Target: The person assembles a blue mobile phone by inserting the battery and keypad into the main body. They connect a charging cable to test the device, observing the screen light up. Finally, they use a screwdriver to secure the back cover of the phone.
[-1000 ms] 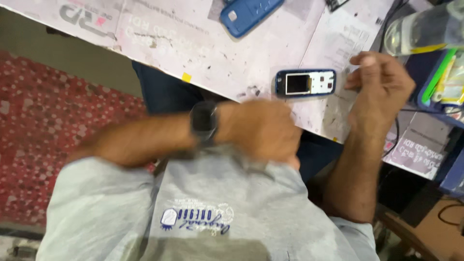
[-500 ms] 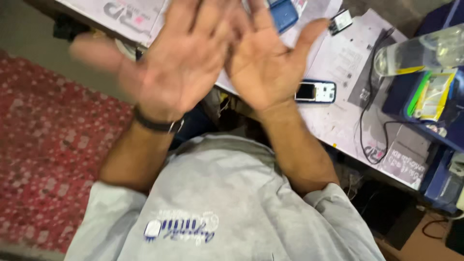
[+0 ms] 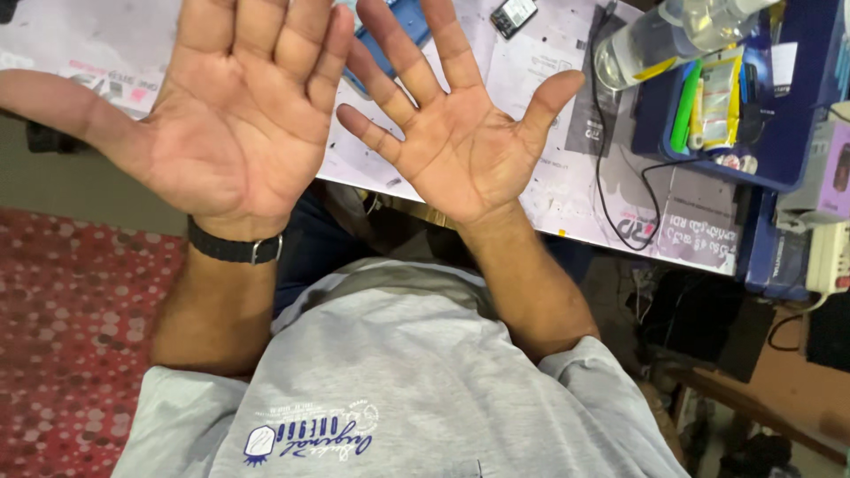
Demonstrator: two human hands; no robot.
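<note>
Above the paper-covered table [image 3: 549,190], both of the person's hands are raised palm-up toward the camera, fingers spread wide and holding nothing. The left hand [image 3: 235,115] fills the upper left of the view, with a black watch strap [image 3: 235,248] round its wrist; the right hand [image 3: 456,133] sits just beside it, the two close together but apart. Between and behind the fingers shows part of a blue phone [image 3: 390,35] lying on the table, mostly hidden by the hands. A small dark device [image 3: 513,13], perhaps another phone, lies further up near the edge. A black cable [image 3: 606,159] runs across the paper to the right of the right hand. Further right, a clear plastic bottle [image 3: 660,40] lies beside a blue tray [image 3: 779,150] that holds a green pen [image 3: 684,115] and a packet. Below, a red patterned carpet [image 3: 62,336] covers the floor.
</note>
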